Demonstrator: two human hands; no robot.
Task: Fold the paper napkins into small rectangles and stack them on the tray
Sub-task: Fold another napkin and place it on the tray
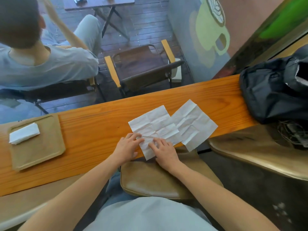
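Both hands flat on near napkin, nothing pinched.
Left hand, right hand press its near edge; folded napkin, maybe several, on tray far left.

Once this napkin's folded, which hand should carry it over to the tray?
Left, probably. The tray with the folded napkin sits on the left hand side; the right hand would cross over.

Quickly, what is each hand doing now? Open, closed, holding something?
Left hand: open, fingers resting on the near unfolded napkin, gripping nothing.
Right hand: open, fingers pressing the same napkin.
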